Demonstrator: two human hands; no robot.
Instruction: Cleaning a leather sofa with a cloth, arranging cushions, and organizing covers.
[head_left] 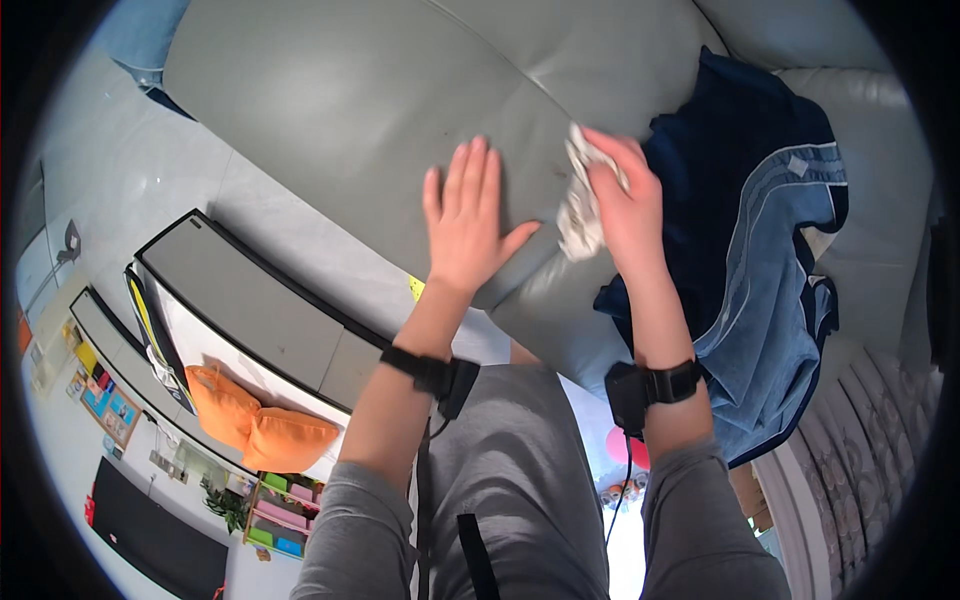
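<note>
My left hand lies flat on the grey leather sofa, its fingers spread and nothing in it. To its right, my right hand grips a crumpled whitish cloth, which hangs down from the fingers over a seam of the sofa. Whether the cloth touches the leather is hard to tell. Just right of that hand, a dark navy and blue garment is spread over the seat, with a light striped band along it. Several small dark marks show on the leather near the cloth.
Left of the sofa runs a pale tiled floor. A long grey-topped low cabinet stands beyond it, with an orange cushion beside it. A patterned curtain hangs at the lower right. Blue fabric shows at the upper left.
</note>
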